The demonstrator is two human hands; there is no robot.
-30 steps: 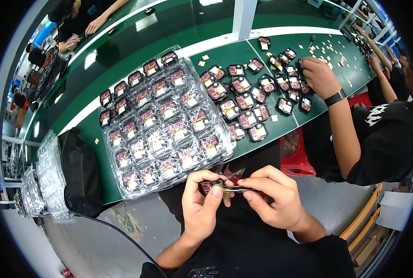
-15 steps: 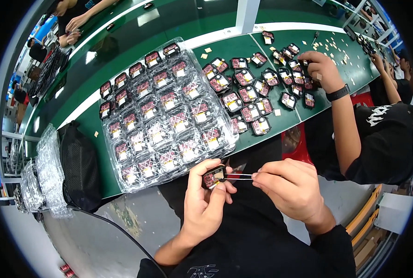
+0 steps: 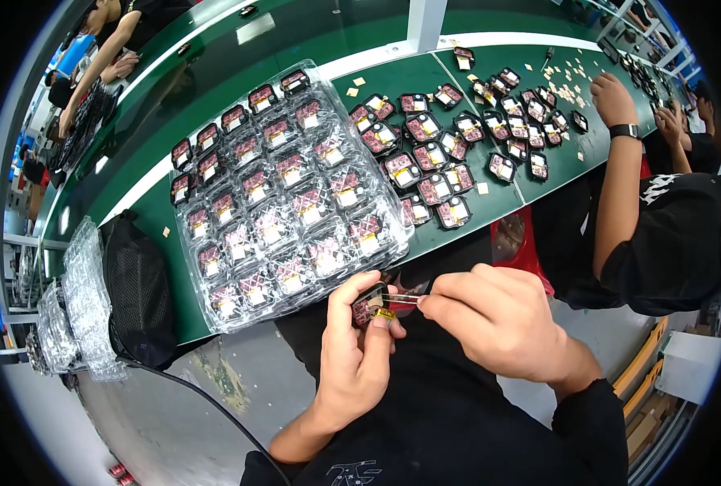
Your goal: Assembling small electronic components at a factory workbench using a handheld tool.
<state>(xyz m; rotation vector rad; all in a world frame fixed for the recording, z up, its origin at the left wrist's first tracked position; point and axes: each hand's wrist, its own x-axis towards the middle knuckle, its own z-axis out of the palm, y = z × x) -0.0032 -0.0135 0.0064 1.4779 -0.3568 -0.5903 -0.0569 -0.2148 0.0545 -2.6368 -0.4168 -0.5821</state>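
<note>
Between the thumb and fingers of my left hand (image 3: 350,352) is a small black plastic housing with a red circuit board (image 3: 362,312), held tilted above my lap. A small yellow-topped part (image 3: 385,313) stands up beside my thumb at its edge. My right hand (image 3: 506,328) pinches thin metal tweezers (image 3: 402,299), whose tips reach into the housing beside a small beige piece. Whether the tips grip that piece, I cannot tell. Just beyond my hands, a clear plastic tray (image 3: 403,217) holds rows of similar housings.
Many loose housings (image 3: 436,190) lie on the green table (image 3: 490,223), with beige squares (image 3: 567,85) scattered farther right. A co-worker's hand (image 3: 614,101) is over the table there. At left stand a black mesh bag (image 3: 138,283) and bubble wrap (image 3: 89,283); a black cable (image 3: 202,395) hangs below.
My right hand has moved slightly left with the tweezers, and the housing has tilted. The yellow part now stands out more. The co-worker's hand has moved right, away from the loose housings.
</note>
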